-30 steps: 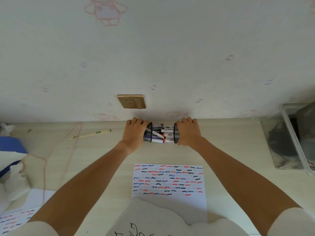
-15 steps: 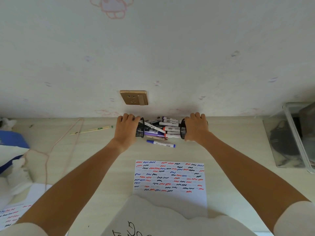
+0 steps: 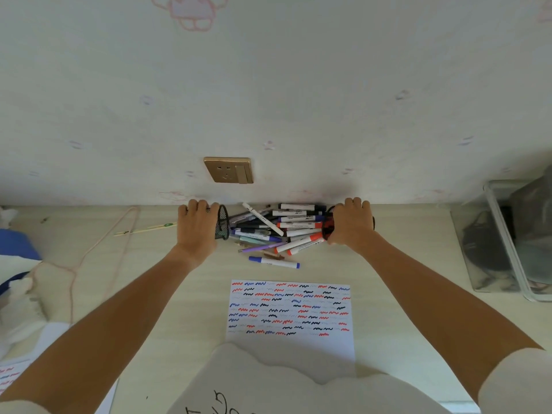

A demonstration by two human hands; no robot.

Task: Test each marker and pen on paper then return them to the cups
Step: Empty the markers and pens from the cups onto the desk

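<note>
My left hand (image 3: 195, 227) grips a black mesh cup (image 3: 221, 222) tipped on its side, its mouth facing right. My right hand (image 3: 351, 225) grips a second black mesh cup (image 3: 328, 227), also on its side with its mouth facing left. Between the two cups lies a pile of several markers and pens (image 3: 277, 230) against the wall. One blue-capped marker (image 3: 274, 262) lies apart, just in front of the pile. A white paper (image 3: 291, 312) covered with red, blue and black squiggles lies nearer to me.
A gold wall socket (image 3: 229, 170) sits above the pile. A pink cord (image 3: 89, 249) and a thin stick (image 3: 145, 230) lie at the left, blue and white cloth (image 3: 15, 264) further left. A clear bin (image 3: 513, 237) stands at the right. Another scribbled sheet (image 3: 9, 376) lies bottom left.
My hands have drawn the two tipped cups apart, left and right. The markers and pens have spilled out into a wider pile on the desk between them.
</note>
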